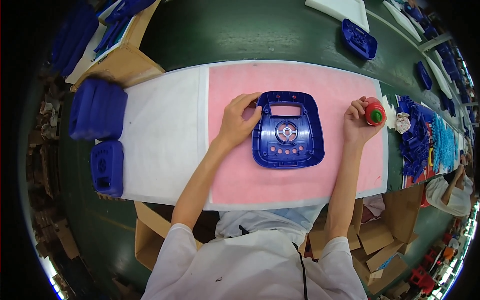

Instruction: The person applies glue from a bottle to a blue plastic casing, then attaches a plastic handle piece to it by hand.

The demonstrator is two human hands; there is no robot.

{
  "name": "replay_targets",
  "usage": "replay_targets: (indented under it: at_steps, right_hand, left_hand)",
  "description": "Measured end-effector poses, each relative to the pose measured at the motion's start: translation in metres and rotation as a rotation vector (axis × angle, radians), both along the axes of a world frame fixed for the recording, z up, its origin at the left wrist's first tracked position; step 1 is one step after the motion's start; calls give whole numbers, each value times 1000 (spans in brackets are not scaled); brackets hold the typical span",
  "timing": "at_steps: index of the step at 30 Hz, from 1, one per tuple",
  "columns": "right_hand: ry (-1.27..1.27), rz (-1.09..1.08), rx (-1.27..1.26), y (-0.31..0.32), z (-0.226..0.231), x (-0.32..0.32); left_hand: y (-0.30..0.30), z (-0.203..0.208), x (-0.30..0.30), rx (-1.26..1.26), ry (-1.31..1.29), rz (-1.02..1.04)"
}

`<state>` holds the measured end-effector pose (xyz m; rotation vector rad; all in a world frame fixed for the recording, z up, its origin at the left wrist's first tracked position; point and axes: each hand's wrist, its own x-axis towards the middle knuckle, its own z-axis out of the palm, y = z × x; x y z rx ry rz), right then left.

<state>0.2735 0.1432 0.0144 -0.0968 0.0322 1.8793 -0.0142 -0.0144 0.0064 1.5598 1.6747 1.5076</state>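
A dark blue plastic housing point(310, 130) lies with its ribbed inside up on the pink sheet, in front of me. It has a rectangular opening, a round vent in the middle and a row of small round holes. My left hand point(238, 119) grips its upper left edge, thumb and fingers closed about the rim. Well to the right of the housing, my right hand point(358, 122) is closed round a red bottle point(372, 102) with a green tip, near the sheet's right edge.
Stacked blue housings point(97, 110) stand at the left, below a wooden box point(120, 65). Blue parts point(412, 135) and light-blue pieces point(442, 145) lie in piles at the right, by a crumpled white wad point(402, 122). Another blue housing point(358, 39) rests on the green surface. Cardboard boxes point(377, 240) sit below.
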Motion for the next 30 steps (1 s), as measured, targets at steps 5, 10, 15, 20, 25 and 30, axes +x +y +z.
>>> replay_targets:
  at_steps: [5,10,15,20,25,30]
  right_hand:
    - [-109,30,34,2,-3,6]
    - [-801,-10,208,-5,16,12]
    - [-1741,420,339,-12,44,20]
    - [-2589,389,801,-25,38,2]
    - [-2569,336,626,-14,59,41]
    - [-2902,-208,399,33,60,145]
  left_hand:
    - [-3,-1,-4,-18,25,4]
    - [-1,0,1,14,43,-18]
    - [-2,-8,-5,39,155,18]
    - [-9,-8,-12,-11,154,22]
    - [-2,-9,-14,-20,17,-116]
    - [-5,0,-7,-15,137,-107]
